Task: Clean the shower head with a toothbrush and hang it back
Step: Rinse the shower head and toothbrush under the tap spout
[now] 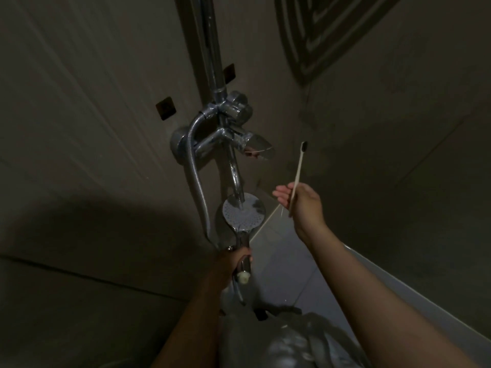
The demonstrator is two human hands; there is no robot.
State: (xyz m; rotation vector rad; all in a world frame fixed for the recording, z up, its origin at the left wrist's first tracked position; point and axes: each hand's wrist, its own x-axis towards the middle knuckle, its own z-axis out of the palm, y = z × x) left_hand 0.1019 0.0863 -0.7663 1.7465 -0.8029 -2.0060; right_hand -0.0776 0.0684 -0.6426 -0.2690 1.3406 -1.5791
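Nearest the camera, below the shower head [244,212], the left hand [233,264] has its fingers wrapped tight round the chrome handle, just above the white hose nut. The shower head sits face up toward the camera, directly under the tap spout [236,179], and water appears to be running onto its nozzles. That grip looks like the main risk. Wet chrome is slippery, and the hose [196,181], which loops up to the left of the shower head, could tug the handle sideways and twist it loose.

To the right of the shower head and well apart from it, the right hand [300,203] pinches the pale toothbrush [297,179] low on its stem between thumb and curled fingers. The dark bristles point up and away from the nozzles. A hold that far from the bristles probably gives little pressure, so the brush may skate or flick spray. The dim light could also leave blocked nozzles unnoticed.

Above the shower head, the mixer valve [231,139] and riser pipe [212,49] leave little room, so lifting the shower head to hang it may knock the lever.

Beyond the shower head the walls are plain grey tile with small dark inserts. Pale floor tiles [287,261] and a white ledge [398,288] lie to its lower right. A ribbed vent grille [332,27] sits far above and to the right.
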